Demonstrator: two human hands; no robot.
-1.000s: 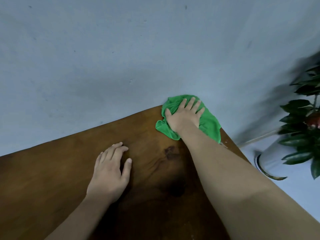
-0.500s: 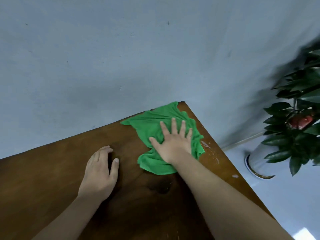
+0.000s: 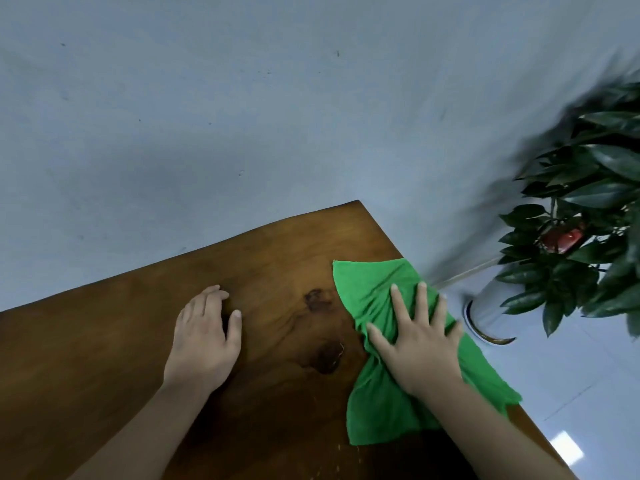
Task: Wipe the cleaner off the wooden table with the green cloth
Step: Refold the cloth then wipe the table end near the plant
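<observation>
At right of centre, the right hand [image 3: 420,341] is lying flat on the cloth [image 3: 367,285], fingers spread and straight. It is pressing rather than grasping, likely so the whole palm is dragging fabric over the wood. The cloth is lying along the right edge of the table [image 3: 104,358], reaching that edge. Left of centre, the left hand [image 3: 204,337] is resting palm-down on bare wood, relaxed and holding nothing, probably bracing the body. Any remaining cleaner is showing too faintly to tell. Counting: two hands, one cloth, one table, two dark knots [image 3: 315,299] between the hands, and one plant [image 3: 588,220] standing in one pot [image 3: 485,306] at far right.
</observation>
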